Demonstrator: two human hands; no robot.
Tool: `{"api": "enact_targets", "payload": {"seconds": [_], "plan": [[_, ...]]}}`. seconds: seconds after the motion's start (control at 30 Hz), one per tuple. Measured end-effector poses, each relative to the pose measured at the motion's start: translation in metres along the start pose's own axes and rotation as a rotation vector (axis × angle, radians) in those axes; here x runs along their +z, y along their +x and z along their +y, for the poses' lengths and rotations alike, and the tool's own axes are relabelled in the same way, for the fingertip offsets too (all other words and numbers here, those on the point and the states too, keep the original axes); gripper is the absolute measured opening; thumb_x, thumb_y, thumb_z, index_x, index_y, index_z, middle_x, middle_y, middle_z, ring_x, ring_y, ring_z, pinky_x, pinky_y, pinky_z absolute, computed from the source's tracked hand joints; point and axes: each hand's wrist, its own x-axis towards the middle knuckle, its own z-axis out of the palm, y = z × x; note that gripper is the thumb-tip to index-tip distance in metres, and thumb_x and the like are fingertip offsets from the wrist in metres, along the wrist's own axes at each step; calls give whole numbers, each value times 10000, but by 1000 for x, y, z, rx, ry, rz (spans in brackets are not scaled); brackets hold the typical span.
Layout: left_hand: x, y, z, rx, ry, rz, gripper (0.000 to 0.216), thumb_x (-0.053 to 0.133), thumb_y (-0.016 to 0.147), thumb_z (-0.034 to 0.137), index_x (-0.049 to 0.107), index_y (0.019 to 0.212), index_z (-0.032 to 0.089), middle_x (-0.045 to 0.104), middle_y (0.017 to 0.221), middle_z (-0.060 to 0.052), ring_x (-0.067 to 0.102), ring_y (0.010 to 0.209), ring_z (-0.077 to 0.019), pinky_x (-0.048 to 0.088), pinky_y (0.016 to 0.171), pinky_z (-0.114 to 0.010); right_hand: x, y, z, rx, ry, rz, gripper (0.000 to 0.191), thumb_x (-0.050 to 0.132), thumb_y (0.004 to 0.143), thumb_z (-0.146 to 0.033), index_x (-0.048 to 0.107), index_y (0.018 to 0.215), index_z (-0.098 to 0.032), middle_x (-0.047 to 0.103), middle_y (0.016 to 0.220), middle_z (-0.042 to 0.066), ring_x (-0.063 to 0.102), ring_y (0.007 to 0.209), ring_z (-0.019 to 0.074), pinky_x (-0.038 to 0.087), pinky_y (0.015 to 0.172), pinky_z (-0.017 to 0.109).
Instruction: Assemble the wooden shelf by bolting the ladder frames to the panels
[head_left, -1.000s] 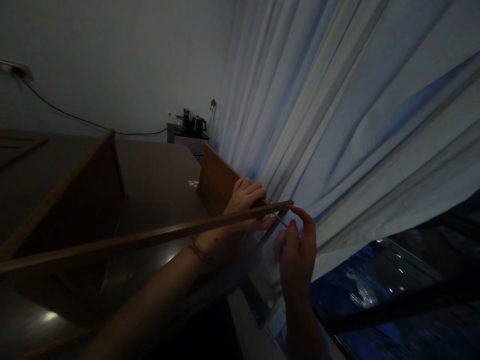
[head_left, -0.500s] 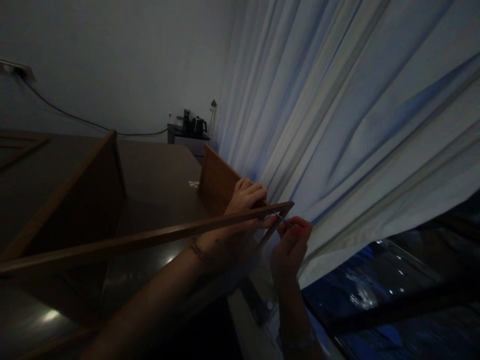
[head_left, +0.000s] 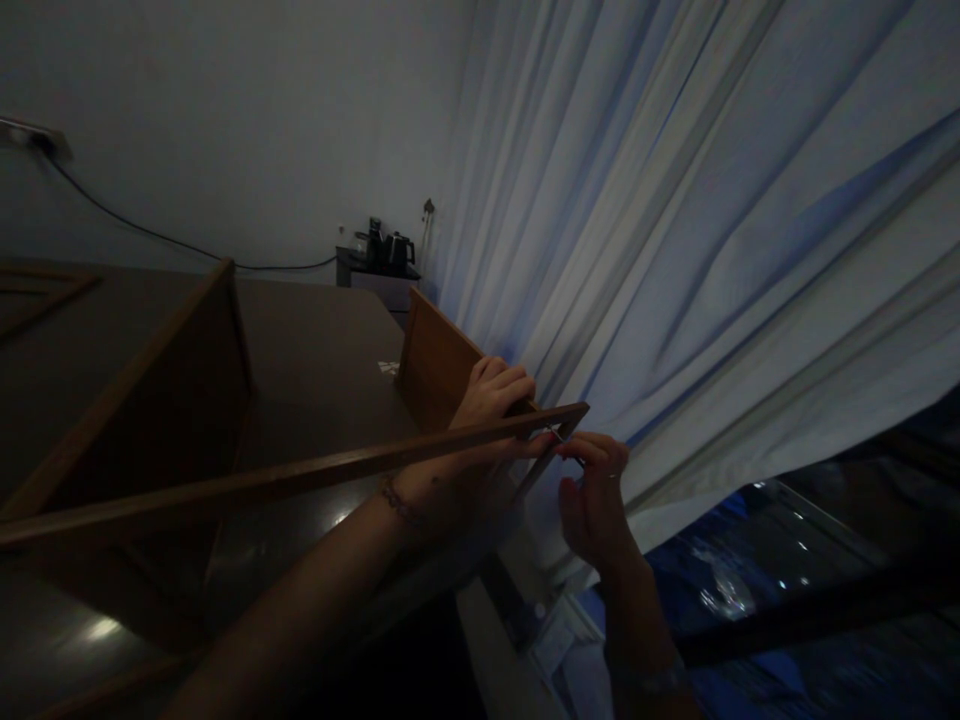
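My left hand (head_left: 491, 392) is closed over the top edge of an upright brown wooden panel (head_left: 435, 350), near a corner of the wooden frame. A long wooden rail (head_left: 315, 478) crosses in front of my left forearm and meets that corner. Beside the corner, my right hand (head_left: 598, 490) has its fingertips on a thin metal rod (head_left: 556, 434), possibly a hex key, whose end reaches the inside of the joint. The thumb of my right hand sits lower, a little apart from the fingers. Dim light hides the rod's exact shape.
Another upright wooden panel (head_left: 161, 400) joins the rail on the left of the dark table (head_left: 315, 330). A coffee maker and kettle (head_left: 397, 250) stand on a small cabinet at the back. Long white curtains (head_left: 637, 250) hang close on the right. A black cable (head_left: 150, 236) runs along the wall.
My right hand has turned and shifted slightly right, its fingers now stretched toward the joint and its thumb lower. The left hand and wooden frame stay where they were.
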Motion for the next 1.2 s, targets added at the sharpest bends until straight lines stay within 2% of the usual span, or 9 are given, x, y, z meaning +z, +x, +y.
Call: {"api": "enact_targets", "payload": {"seconds": [0.2, 0.33, 0.47, 0.63, 0.73, 0.87, 1.0, 1.1, 1.2], "plan": [[2, -1, -1, -1, 21, 14, 376, 632, 682, 548, 480, 704, 205, 540, 773, -2, 449, 811, -184, 351, 813, -363, -17, 2, 10, -97, 4, -173, 450, 306, 998, -360, 347, 1416, -199, 511, 1150, 116, 480, 1040, 218, 431, 880, 359], [-2, -1, 2, 8, -6, 4, 380, 629, 693, 558, 486, 709, 206, 534, 759, 5, 449, 802, -178, 347, 797, -356, -18, 5, 12, -159, -18, -55, 430, 383, 985, -348, 428, 1398, -238, 567, 1025, 78, 519, 918, 188, 448, 825, 333], [0, -1, 3, -25, 19, 24, 380, 610, 706, 556, 469, 694, 204, 524, 741, 5, 448, 805, -180, 341, 805, -362, -13, 9, 3, 81, 57, 136, 321, 396, 984, -296, 630, 1202, -280, 529, 852, 38, 511, 783, 159, 448, 689, 305], [3, -1, -2, 8, 8, 13, 319, 637, 686, 490, 487, 713, 211, 533, 758, 6, 443, 810, -178, 339, 798, -353, 1, 13, -13, 428, 551, 209, 351, 417, 977, -304, 498, 1317, -279, 447, 684, -37, 443, 566, 101, 380, 510, 228], [3, -1, -2, 4, -1, 32, 330, 635, 696, 498, 475, 716, 211, 532, 749, 10, 443, 810, -179, 342, 800, -355, 7, 10, -14, 490, 579, 363, 208, 474, 957, -291, 594, 1123, -264, 488, 654, -48, 455, 533, 89, 387, 496, 216], [0, 0, 1, -2, 17, 10, 330, 628, 702, 504, 477, 712, 211, 545, 767, 1, 448, 817, -186, 351, 811, -362, 7, 2, -9, 290, 295, 350, 107, 587, 900, -247, 662, 976, -255, 637, 723, -20, 583, 621, 118, 465, 579, 256], [0, 0, 3, -8, 17, 16, 314, 634, 692, 480, 473, 692, 209, 541, 754, 2, 446, 802, -182, 355, 806, -361, 0, 1, -4, 3, -49, 287, 215, 597, 900, -222, 644, 1104, -270, 706, 883, 16, 640, 773, 152, 491, 708, 296], [1, 0, 3, -17, 9, 10, 309, 628, 688, 474, 469, 684, 209, 532, 740, 5, 441, 790, -179, 355, 808, -361, -6, -1, 0, -49, -188, 241, 256, 552, 929, -228, 612, 1176, -259, 711, 912, 32, 639, 763, 150, 481, 705, 289], [1, 0, 2, -17, -13, 12, 321, 621, 698, 492, 475, 692, 207, 526, 741, 5, 440, 796, -180, 350, 801, -360, -5, -5, 5, -28, -281, 252, 197, 611, 891, -228, 652, 1081, -262, 683, 727, -3, 596, 619, 119, 444, 613, 253]]}}
